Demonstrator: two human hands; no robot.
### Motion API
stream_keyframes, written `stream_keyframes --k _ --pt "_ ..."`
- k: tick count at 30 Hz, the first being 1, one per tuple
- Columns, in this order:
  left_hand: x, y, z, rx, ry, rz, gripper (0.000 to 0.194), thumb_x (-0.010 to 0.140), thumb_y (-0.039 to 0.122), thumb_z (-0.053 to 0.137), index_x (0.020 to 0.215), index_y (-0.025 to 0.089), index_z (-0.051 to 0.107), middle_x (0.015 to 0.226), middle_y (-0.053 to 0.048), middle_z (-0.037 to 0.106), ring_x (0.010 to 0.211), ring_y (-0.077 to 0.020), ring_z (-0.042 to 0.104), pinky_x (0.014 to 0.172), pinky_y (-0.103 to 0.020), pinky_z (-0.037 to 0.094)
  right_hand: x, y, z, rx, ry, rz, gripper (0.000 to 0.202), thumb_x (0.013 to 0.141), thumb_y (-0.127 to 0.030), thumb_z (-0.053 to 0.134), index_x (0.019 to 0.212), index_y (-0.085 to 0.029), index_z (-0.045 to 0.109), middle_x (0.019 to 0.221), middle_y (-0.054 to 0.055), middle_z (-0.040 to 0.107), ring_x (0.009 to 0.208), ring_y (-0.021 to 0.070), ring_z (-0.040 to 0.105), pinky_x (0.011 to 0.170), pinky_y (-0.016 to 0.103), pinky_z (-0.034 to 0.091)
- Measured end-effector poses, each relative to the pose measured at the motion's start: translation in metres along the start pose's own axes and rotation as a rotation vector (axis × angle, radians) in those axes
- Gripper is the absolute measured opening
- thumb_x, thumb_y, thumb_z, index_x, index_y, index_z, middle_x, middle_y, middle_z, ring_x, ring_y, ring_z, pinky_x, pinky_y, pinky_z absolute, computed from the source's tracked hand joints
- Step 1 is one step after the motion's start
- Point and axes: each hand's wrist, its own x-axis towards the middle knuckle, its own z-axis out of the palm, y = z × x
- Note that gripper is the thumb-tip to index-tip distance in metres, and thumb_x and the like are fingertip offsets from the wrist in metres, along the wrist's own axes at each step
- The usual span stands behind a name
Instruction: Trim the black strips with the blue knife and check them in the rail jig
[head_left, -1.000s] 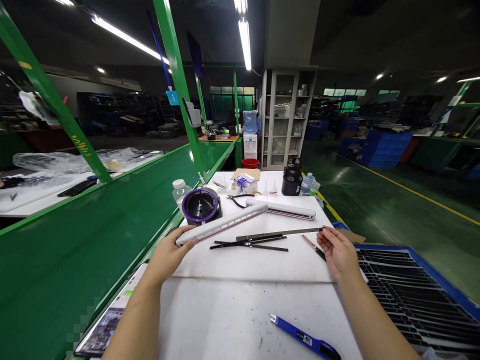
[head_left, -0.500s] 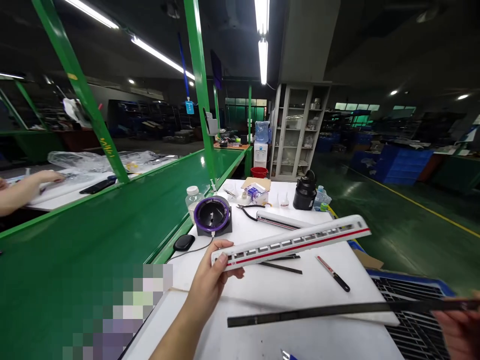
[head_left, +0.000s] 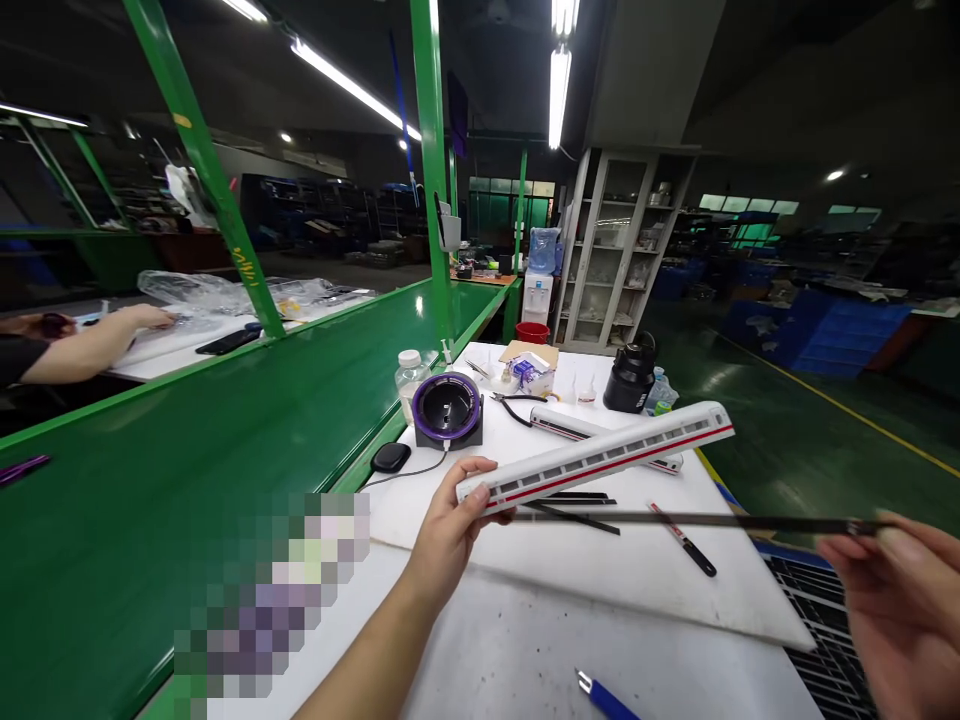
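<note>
My left hand [head_left: 452, 518] is closed on the near end of a white model train car shell [head_left: 600, 460] with a red stripe and a row of windows, held tilted up to the right. In my right hand [head_left: 904, 590], at the right edge, the fingers pinch one end of a long, thin black strip [head_left: 720, 521]. The strip lies roughly level below the shell, its far end close to my left hand; whether they touch I cannot tell. Several more black strips [head_left: 577, 518] lie on the white foam board [head_left: 637, 590] behind, near a red-and-black knife [head_left: 684, 541].
A second train car [head_left: 562, 424], pliers [head_left: 517, 408], a purple-rimmed fan [head_left: 448, 410], a black case [head_left: 390, 457] and a black flask [head_left: 630, 380] stand farther back. A blue-handled tool [head_left: 609, 698] lies in front. Across the green belt [head_left: 247, 410] is another person's arm [head_left: 97, 345].
My right hand has moved left and up with the black strip, bringing it from low in front to just under the shell. The shell has turned slightly; the camera view has shifted.
</note>
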Motion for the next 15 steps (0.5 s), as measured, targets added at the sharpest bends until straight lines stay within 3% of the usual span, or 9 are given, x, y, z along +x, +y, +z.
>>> stream_keyframes --k 2,5,8,15 --pt "0.002 -0.005 0.001 0.013 0.06 -0.003 0.031 0.084 0.039 0.063 0.104 0.019 0.051 0.082 -0.004 0.065 0.067 -0.0158 0.061 0.065 -0.027 0.048 -0.009 -0.002 0.025 -0.047 -0.036 -0.028 0.037 0.059 -0.031 0.093 0.087 -0.017 0.075 0.082 0.01 0.062 0.069 0.0252 0.062 0.094 0.05 0.045" --pt "0.005 -0.012 0.001 0.031 0.155 0.021 0.03 0.086 0.047 0.055 0.096 0.018 0.054 0.069 -0.001 0.06 0.058 -0.0145 0.058 0.055 -0.025 0.045 -0.022 -0.003 0.044 -0.083 -0.057 0.029 0.041 0.065 -0.033 0.093 0.095 -0.012 0.073 0.086 0.013 0.063 0.074 0.0257 0.062 0.099 0.052 0.04" --pt "0.006 -0.016 0.0 0.078 0.169 0.043 0.036 0.09 0.052 0.047 0.093 0.017 0.055 0.067 -0.001 0.06 0.058 -0.015 0.058 0.055 -0.026 0.045 -0.025 0.0 0.044 -0.077 -0.072 0.033 0.043 0.065 -0.032 0.094 0.095 -0.01 0.073 0.084 0.014 0.064 0.073 0.0261 0.063 0.096 0.052 0.041" --pt "0.003 -0.023 -0.004 0.178 0.079 0.09 0.038 0.091 0.053 0.043 0.098 0.018 0.054 0.072 -0.002 0.062 0.062 -0.017 0.058 0.06 -0.028 0.045 -0.021 0.012 0.042 -0.111 -0.131 0.024 0.037 0.072 -0.033 0.091 0.097 -0.012 0.073 0.08 0.013 0.064 0.073 0.026 0.063 0.09 0.049 0.047"
